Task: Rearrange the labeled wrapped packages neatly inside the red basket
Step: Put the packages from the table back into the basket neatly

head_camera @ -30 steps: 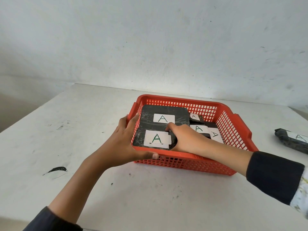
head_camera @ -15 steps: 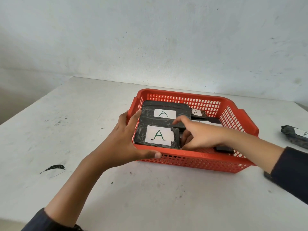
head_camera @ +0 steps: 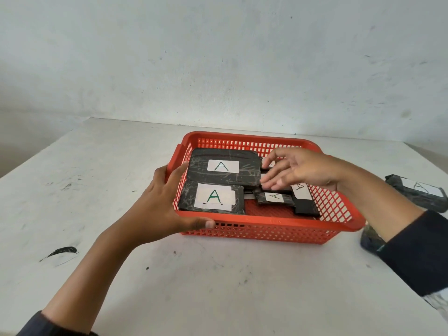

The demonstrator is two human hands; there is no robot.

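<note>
The red basket [head_camera: 271,229] sits mid-table and holds several black wrapped packages with white "A" labels. A large package [head_camera: 224,169] lies at the back left, a smaller one [head_camera: 213,197] in front of it. Two narrow packages, one [head_camera: 275,198] and another [head_camera: 303,200], lie loosely at the right. My left hand [head_camera: 160,204] grips the basket's front left corner, thumb on the front wall. My right hand [head_camera: 298,172] hovers over the right half with fingers spread, holding nothing.
Another labeled black package [head_camera: 417,194] lies on the white table to the right of the basket. A dark wrapped bundle [head_camera: 371,238] sits by my right sleeve. A black smudge [head_camera: 60,253] marks the table at left. A wall rises behind.
My right hand lifted off the front left package and moved right and back over the basket, opening its fingers. The small packages at the right are now uncovered. Left hand kept its grip.
</note>
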